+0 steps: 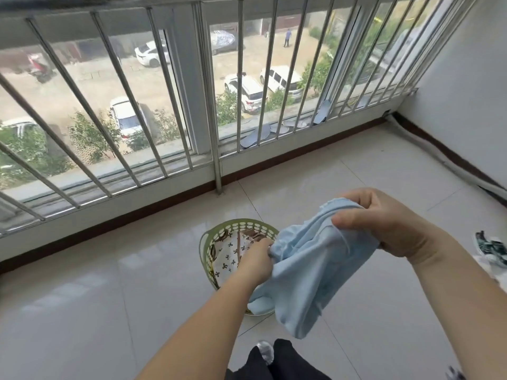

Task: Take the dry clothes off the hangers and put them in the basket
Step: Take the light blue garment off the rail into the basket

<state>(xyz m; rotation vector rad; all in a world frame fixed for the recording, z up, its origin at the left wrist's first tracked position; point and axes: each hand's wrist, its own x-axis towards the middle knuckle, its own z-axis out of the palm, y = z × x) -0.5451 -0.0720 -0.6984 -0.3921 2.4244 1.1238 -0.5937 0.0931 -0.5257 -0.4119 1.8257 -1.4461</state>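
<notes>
A light blue garment (310,264) is held bunched above the tiled floor (109,283), clamped in the grip of both hands: the left hand (258,260) at its lower edge, the right hand (384,223) at its upper. Beneath it, a green laundry basket (208,242) containing a white patterned cloth (230,259) is seen. Beyond, a metal window railing (208,91) is visible.

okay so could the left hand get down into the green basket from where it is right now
Probably yes. The left hand sits over the green basket, whose open top has nothing across it. But its grip is taken up by the light blue garment, shared with the right hand, so it would carry that down too.
</notes>
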